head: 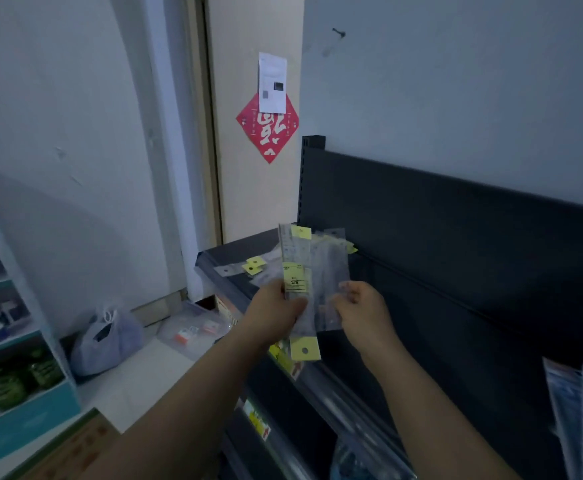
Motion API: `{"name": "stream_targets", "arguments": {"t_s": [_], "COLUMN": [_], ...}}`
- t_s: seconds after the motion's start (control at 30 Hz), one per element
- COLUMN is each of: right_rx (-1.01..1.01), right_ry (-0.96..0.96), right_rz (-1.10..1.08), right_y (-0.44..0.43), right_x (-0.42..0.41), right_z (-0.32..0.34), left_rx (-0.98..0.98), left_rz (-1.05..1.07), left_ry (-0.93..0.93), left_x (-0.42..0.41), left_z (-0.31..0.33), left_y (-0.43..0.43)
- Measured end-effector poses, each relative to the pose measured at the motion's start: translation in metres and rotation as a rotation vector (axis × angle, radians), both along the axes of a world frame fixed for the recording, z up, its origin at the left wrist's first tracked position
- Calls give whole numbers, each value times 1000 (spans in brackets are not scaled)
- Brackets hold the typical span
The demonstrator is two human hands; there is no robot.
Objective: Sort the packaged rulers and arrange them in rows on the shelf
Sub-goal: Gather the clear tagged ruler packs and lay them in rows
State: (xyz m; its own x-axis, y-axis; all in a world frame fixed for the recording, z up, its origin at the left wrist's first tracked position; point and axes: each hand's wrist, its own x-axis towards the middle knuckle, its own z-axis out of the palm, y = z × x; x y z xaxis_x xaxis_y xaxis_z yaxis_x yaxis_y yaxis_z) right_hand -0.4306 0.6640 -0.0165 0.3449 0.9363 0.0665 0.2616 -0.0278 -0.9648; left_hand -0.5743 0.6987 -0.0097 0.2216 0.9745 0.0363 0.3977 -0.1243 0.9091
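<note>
My left hand [276, 313] grips a bundle of packaged rulers [297, 258], clear sleeves with yellow header tags, held upright above the dark shelf [214, 254]. My right hand [362, 310] pinches another clear ruler packet [331, 271] just right of the bundle. More packaged rulers [253, 266] lie loose on the shelf's top board at its left end, behind the hands. The shelf's dark back panel [439, 237] rises to the right.
A white plastic bag [106, 337] and a clear packet with orange items [193, 332] lie on the floor at the left. A teal display shelf [13, 375] stands at far left. Hanging blue-white packets [581, 410] are at the lower right.
</note>
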Motion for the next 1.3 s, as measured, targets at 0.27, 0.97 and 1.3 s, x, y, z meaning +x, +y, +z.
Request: {"name": "stream_targets", "arguments": {"t_s": [0.27, 0.97, 1.3], "right_rx": [-67, -183, -158], "right_ry": [-112, -933, -968], "right_rz": [-164, -354, -623], "right_y": [75, 69, -43], "right_x": [-15, -12, 13], "right_z": [-10, 3, 3], "left_rx": [105, 610, 711], "left_rz": [-85, -285, -572], "left_ry": [189, 540, 311], "left_x": [-10, -2, 59], "left_z": [-6, -5, -3], "left_y": [95, 131, 55]}}
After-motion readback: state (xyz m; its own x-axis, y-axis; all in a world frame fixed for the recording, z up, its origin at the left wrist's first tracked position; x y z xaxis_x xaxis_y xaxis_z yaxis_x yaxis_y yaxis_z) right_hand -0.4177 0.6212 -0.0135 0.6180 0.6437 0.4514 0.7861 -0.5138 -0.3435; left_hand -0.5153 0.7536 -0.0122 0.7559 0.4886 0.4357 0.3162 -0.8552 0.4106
